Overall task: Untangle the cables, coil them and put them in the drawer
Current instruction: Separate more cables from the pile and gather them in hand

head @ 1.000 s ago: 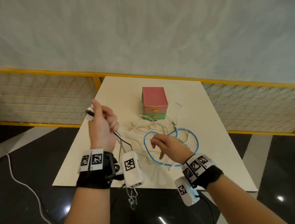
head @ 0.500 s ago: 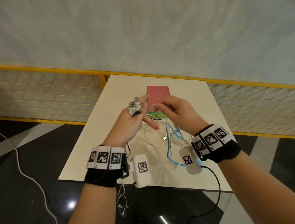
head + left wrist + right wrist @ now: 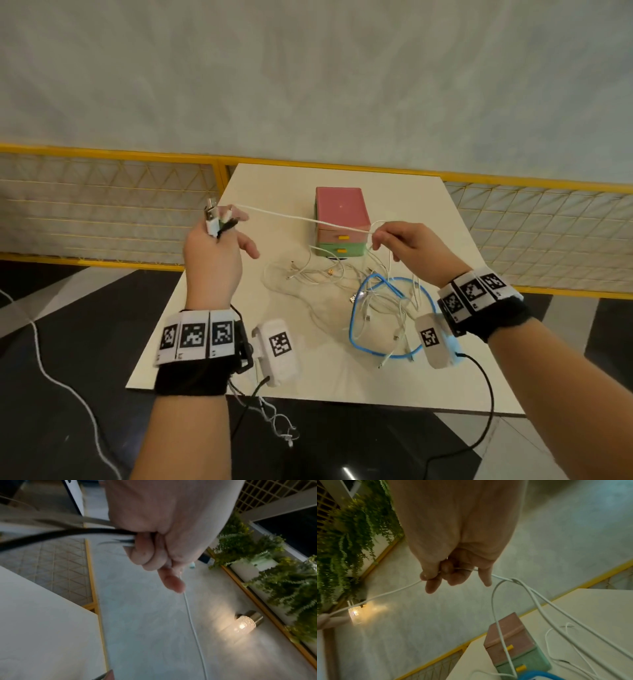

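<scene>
My left hand is raised over the table's left edge and grips a bundle of cable plugs, white and black; the left wrist view shows fingers curled round black and white cords. A white cable runs taut from it to my right hand, which pinches it between thumb and fingers above the drawer box. A tangle of white cables and a blue cable lies on the table. The small box has a pink drawer and a green drawer, both closed.
The white table stands against a yellow-framed mesh railing. Loose cable ends hang off the table's front edge. A white cord lies on the dark floor at left. Plants and a lamp are on the wall.
My hands, close together above the box half a second ago, have moved apart. The white cable is now stretched straight between them, and the left hand has gone left with the plugs.
</scene>
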Available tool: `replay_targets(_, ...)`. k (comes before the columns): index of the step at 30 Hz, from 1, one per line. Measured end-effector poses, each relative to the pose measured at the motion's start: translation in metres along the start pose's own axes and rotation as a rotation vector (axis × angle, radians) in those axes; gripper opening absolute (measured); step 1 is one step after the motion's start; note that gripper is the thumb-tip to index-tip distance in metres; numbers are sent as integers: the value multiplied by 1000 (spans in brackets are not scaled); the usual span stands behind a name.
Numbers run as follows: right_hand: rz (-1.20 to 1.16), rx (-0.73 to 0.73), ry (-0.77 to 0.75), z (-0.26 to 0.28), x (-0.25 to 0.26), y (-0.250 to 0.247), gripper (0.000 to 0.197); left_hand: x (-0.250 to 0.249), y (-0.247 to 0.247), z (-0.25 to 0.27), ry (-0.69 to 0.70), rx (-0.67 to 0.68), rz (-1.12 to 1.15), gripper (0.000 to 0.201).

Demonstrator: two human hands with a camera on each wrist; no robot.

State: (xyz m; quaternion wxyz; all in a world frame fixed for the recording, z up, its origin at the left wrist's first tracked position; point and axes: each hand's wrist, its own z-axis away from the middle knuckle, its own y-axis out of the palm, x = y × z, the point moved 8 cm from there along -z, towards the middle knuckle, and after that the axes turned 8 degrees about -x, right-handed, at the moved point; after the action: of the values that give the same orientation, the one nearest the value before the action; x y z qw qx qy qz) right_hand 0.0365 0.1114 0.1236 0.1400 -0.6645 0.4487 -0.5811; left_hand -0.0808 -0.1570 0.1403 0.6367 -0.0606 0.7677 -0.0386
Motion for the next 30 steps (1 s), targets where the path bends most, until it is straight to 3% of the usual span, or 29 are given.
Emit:
replay_targets(5,78,-36,-137,-10,27,2,24,-13,29,19,117,102,174,57)
replay_targets(8,198,6,-218,-12,44,13,32,-34,49,36,322,189,114,82)
replay_targets(10,315,-37,-215,-15,49,13,32,-40,58,47,380,244,100,95)
replay_targets(12,470,-162,-126,-23,43,-2,31,-33,59,46,361,208,75,97)
replay_targets(16,637,-379,53,-28,29,-34,32,1,41,19,142,-14,-15,83)
replay_targets(19,567,-436,156,-26,16,-46,30,12,21,10,-3,-104,20,68)
replay_targets(21,599,-411,131,-25,16,-47,29,6,12,9,-19,-151,106,63)
replay_targets(23,607,-322,-10,-25,28,-34,28,-3,24,12,12,-51,177,59)
replay_targets(25,509,-218,-222,-21,54,-12,24,-9,58,25,25,209,214,63)
replay_targets(28,330,-160,-445,-13,89,4,17,-4,104,53,77,577,-73,51)
replay_targets(30,272,-150,-486,-14,91,2,19,2,107,54,63,582,-134,46)
